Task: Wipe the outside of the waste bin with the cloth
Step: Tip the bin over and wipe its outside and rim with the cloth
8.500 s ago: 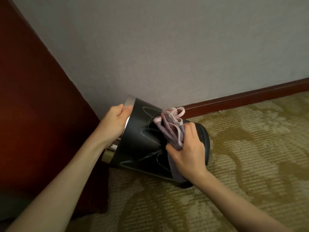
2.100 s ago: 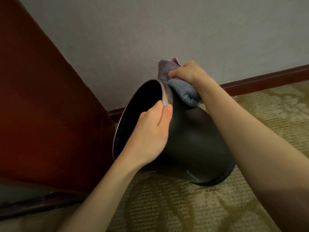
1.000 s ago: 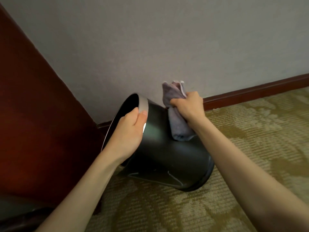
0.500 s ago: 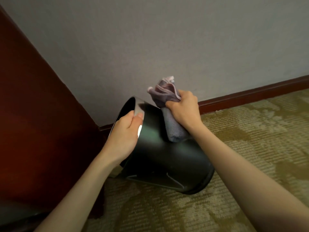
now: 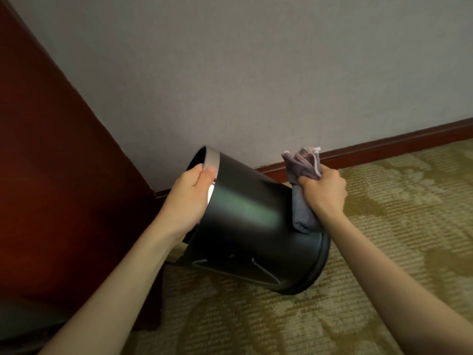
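A black waste bin (image 5: pixel 250 226) with a silver rim lies tilted on the carpet, its mouth turned up and to the left, its base at the lower right. My left hand (image 5: pixel 188 201) grips the rim, thumb on the outside. A bunched grey-purple cloth (image 5: pixel 302 190) with pale edging is pressed against the bin's far right side near the base, and my right hand (image 5: pixel 323 193) is closed around it. The bin's far side is hidden.
A dark red wooden panel (image 5: pixel 51 175) stands close on the left. A grey wall (image 5: pixel 256 73) with a red-brown skirting board (image 5: pixel 384 149) runs behind the bin. Patterned olive carpet (image 5: pixel 384 252) spreads to the right and front.
My right hand has slid the cloth from near the rim down the bin's side towards its base. The bin has tipped a little further over to the right, still held at the rim.
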